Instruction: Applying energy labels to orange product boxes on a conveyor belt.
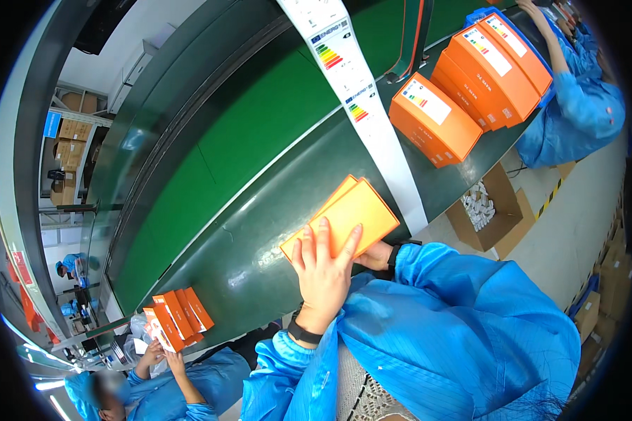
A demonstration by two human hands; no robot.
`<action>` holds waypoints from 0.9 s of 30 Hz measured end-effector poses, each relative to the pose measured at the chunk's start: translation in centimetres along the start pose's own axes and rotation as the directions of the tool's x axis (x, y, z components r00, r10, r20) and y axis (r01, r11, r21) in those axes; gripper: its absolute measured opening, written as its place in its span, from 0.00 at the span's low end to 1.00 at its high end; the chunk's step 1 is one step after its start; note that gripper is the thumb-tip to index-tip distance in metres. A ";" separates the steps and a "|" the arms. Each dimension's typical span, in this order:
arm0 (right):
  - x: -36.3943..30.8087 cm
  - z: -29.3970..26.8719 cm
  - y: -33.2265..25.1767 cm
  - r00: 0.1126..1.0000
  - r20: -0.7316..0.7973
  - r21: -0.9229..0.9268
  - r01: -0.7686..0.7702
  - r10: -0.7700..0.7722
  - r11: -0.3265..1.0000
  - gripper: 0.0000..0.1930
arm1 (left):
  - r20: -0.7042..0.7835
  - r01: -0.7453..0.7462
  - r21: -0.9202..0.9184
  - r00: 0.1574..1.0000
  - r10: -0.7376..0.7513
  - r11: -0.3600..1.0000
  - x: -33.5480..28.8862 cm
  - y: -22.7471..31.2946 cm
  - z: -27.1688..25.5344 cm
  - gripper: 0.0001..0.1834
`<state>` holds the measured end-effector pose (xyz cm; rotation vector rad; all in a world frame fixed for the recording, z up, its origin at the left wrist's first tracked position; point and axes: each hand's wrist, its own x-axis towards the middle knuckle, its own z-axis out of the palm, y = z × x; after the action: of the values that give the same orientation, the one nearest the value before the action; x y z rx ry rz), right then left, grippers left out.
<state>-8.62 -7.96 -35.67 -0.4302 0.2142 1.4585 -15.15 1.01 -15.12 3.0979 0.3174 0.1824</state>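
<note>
Two flat orange boxes [358, 203] lie one partly over the other at the near edge of the green workbench, in front of my body. My left hand [323, 274] rests on the upper box with its fingers spread across the top. At the near right edge of the boxes is my right hand [376, 255]; its fingers are hidden behind the box. A long white label strip [379, 140] with coloured energy labels runs down across the bench just right of the boxes.
Labelled orange boxes [439, 119] stand at right, more in a blue crate [486, 15]. A co-worker [576, 116] is beyond them. At left another person's hands [163, 358] touch orange boxes [175, 316]. A carton [502, 203] of white pieces sits on the floor; a green belt [211, 140] runs behind.
</note>
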 end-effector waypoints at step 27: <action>-8.6 19.2 -23.2 0.580 0.301 -0.805 0.580 -0.757 0.123 0.35 | 0.103 0.214 -0.962 0.860 -0.501 0.170 15.3 1.3 -5.9 0.39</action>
<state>11.05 -9.20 -11.37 -1.3184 -0.5962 0.4341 -0.68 2.89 -7.45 1.6482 0.6433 0.5114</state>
